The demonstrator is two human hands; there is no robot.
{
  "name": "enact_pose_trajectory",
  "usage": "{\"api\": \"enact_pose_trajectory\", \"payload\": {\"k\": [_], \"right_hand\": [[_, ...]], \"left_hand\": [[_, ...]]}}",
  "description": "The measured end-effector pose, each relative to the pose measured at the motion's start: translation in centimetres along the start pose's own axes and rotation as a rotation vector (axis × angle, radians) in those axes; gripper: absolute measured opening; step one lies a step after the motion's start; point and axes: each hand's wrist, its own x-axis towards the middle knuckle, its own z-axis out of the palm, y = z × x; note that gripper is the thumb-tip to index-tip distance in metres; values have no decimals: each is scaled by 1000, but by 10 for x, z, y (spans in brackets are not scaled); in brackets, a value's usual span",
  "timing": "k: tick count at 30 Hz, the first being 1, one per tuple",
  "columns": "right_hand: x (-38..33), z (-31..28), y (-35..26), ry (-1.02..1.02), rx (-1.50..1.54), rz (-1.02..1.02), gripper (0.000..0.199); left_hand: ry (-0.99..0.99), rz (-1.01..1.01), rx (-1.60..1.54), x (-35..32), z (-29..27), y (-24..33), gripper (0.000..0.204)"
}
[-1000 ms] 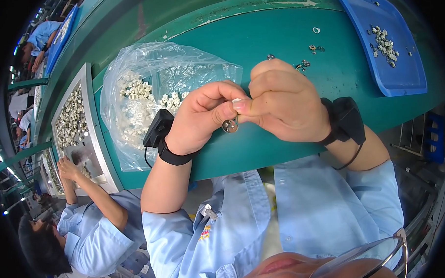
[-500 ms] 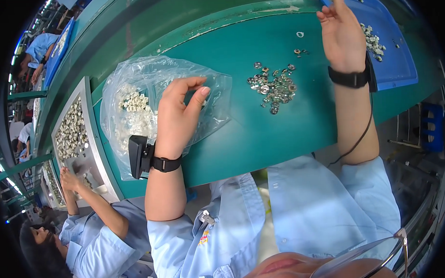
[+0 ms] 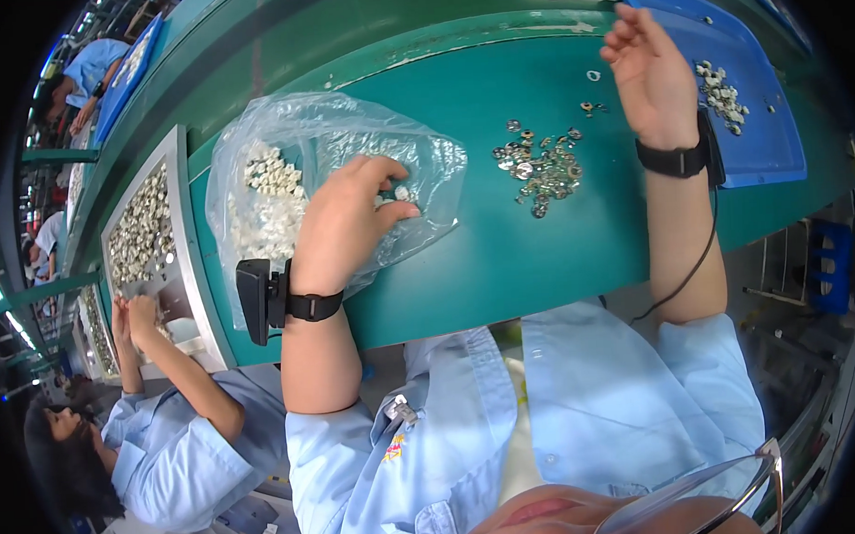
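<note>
My left hand [image 3: 345, 209] rests over a clear plastic bag [image 3: 433, 163], its thumb and curled fingers apart around a small white part [image 3: 402, 193] lying in or on the bag; it does not look gripped. Inside the bag, a heap of small cream-white parts [image 3: 272, 174] sits to the left of this hand. My right hand [image 3: 654, 80] hovers at the left edge of a blue tray [image 3: 767, 147], loosely open, with nothing visible in it. Within the tray lies a cluster of small whitish parts [image 3: 723, 98]. Between my hands, a pile of small round shiny metal parts [image 3: 542, 172] is spread on the green table.
A pale ring [image 3: 593, 76] and a few loose metal parts [image 3: 592, 108] lie beyond the pile. At left stands a metal-framed tray [image 3: 198, 303] of similar parts, where a co-worker's hands [image 3: 136, 320] work. A cable [image 3: 700, 248] hangs from my right wrist strap.
The thumb and fingers of my left hand have spread around the small white part. My right hand has come slightly nearer, its fingers drawn back from the tray. The view has shifted a little.
</note>
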Motion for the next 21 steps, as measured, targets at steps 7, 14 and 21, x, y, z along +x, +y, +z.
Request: {"api": "enact_pose_trajectory", "payload": {"k": [7, 14, 21], "right_hand": [[-60, 61, 25, -613, -869, -85, 17], [-72, 55, 24, -1007, -1467, -276, 14], [-72, 60, 23, -1009, -1383, -304, 6]], "left_hand": [[16, 79, -60, 3, 5, 1, 22], [165, 0, -488, 3, 18, 8, 19], [114, 67, -576, 4, 28, 12, 22]]}}
